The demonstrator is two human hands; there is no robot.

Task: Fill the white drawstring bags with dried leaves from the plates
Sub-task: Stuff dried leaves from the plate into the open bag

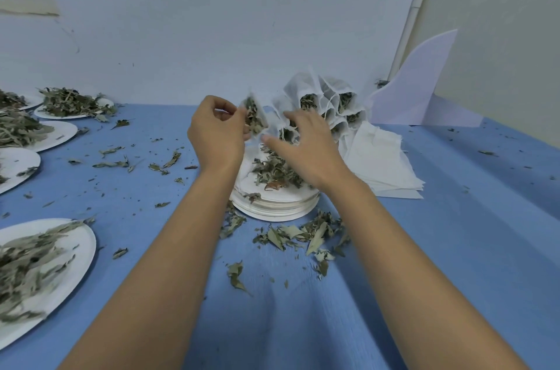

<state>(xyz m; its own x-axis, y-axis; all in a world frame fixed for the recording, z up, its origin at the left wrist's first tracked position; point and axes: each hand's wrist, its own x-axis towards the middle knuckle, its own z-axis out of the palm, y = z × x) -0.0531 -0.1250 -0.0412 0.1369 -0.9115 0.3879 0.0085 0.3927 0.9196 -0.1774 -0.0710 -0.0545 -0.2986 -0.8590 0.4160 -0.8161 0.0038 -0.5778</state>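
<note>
My left hand (216, 135) pinches a small white drawstring bag (254, 116) that is full of dried leaves and hangs above a stack of white plates (274, 207). My right hand (303, 148) reaches over that stack with its fingers spread, touching the bag's lower right side and its string. Loose dried leaves (274, 171) lie on the top plate. Behind my right hand a pile of filled bags (325, 100) leans against the wall. A stack of flat bags (381, 160) lies to the right.
Several white plates of dried leaves (36, 266) stand along the left edge of the blue table (454, 248). Scattered leaves (303, 236) lie in front of the plate stack. A pale curved board (415, 88) stands at the back right against the wall.
</note>
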